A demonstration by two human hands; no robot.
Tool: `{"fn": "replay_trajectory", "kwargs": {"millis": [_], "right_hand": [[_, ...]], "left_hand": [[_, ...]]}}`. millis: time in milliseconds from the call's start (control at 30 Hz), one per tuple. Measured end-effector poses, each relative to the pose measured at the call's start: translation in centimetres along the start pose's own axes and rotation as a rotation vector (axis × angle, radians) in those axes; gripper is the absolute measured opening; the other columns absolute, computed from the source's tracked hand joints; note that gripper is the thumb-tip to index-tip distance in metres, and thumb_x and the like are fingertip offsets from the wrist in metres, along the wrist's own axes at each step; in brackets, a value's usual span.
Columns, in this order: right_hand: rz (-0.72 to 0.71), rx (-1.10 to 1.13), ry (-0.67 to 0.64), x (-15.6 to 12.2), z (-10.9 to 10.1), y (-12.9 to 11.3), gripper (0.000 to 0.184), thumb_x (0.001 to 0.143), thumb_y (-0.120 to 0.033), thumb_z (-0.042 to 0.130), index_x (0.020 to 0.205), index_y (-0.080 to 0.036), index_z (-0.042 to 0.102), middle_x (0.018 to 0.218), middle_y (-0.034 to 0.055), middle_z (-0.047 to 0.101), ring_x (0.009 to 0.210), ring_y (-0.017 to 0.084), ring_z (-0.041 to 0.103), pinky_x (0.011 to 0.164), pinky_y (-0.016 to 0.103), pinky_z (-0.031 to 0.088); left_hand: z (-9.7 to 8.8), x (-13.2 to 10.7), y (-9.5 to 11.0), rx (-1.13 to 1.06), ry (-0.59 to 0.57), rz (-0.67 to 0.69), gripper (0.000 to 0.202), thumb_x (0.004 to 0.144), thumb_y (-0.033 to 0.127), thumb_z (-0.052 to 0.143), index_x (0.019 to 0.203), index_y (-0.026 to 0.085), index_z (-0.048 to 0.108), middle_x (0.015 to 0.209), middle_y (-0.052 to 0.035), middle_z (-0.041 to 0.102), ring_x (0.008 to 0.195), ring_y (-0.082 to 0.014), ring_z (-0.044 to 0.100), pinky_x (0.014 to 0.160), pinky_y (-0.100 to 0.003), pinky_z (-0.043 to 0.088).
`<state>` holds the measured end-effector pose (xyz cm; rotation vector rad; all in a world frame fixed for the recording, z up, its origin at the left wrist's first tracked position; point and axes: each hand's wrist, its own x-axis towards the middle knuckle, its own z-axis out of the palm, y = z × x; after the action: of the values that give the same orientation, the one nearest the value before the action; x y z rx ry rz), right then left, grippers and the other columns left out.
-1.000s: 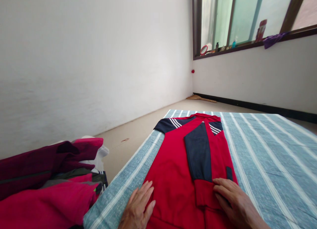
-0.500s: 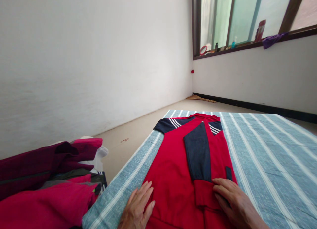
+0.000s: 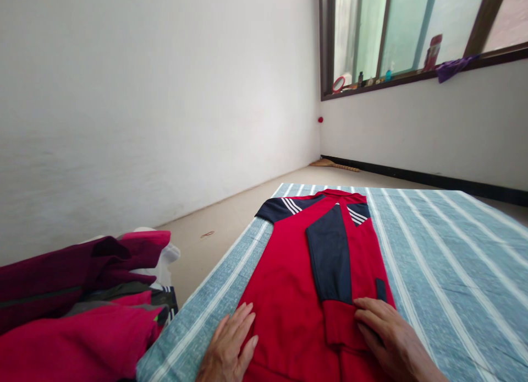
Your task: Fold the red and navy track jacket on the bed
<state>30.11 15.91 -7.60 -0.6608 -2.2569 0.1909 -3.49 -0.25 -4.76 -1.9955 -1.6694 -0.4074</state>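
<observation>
A red jacket (image 3: pixel 289 283) with navy sleeves and white shoulder stripes lies flat on a blue striped mat (image 3: pixel 445 272), one sleeve folded down over its front. My left hand (image 3: pixel 229 346) rests flat, fingers stretched out, on the jacket's left edge near the hem. My right hand (image 3: pixel 385 335) lies flat on the red cuff of the folded sleeve, fingers together and extended, holding nothing.
A pile of maroon, pink and dark clothes (image 3: pixel 78 294) sits at the left beside the mat. Bare floor (image 3: pixel 231 217) runs along a white wall. A window sill (image 3: pixel 396 76) at the back right holds small bottles and a purple cloth. A broom (image 3: pixel 334 164) lies by the far wall.
</observation>
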Motion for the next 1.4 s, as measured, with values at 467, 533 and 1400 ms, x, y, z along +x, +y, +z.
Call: {"fn": "replay_trajectory", "kwargs": {"millis": [467,533,1400], "right_hand": [[0.01,-0.002,-0.022,-0.15,0.05,0.09,0.019,0.091,-0.02,0.047,0.096,-0.026,0.065,0.108,0.0045,0.067,0.098,0.021,0.064,0.084,0.036,0.054],[0.007,-0.005,-0.015,-0.15,0.03,0.08,0.019,0.091,-0.02,0.047,0.095,-0.026,0.065,0.107,0.0046,0.067,0.098,0.021,0.064,0.084,0.036,0.054],[-0.008,-0.01,0.001,-0.15,0.07,0.17,0.019,0.091,-0.02,0.048,0.095,-0.025,0.065,0.106,0.0059,0.068,0.097,0.021,0.065,0.083,0.035,0.055]], "left_hand": [[-0.13,0.08,0.16,-0.013,0.006,-0.006,0.032,0.091,0.026,0.046,0.12,0.022,0.058,0.122,-0.0055,0.065,0.109,-0.0199,0.062,0.09,-0.031,0.054],[-0.15,0.1,0.19,0.001,0.002,0.002,0.032,0.092,0.026,0.046,0.12,0.021,0.058,0.122,-0.0061,0.065,0.11,-0.0201,0.062,0.09,-0.032,0.054],[-0.01,0.04,0.03,0.02,0.016,0.018,0.032,0.091,0.026,0.045,0.12,0.021,0.057,0.12,-0.0068,0.066,0.108,-0.0206,0.063,0.087,-0.033,0.056]]}}
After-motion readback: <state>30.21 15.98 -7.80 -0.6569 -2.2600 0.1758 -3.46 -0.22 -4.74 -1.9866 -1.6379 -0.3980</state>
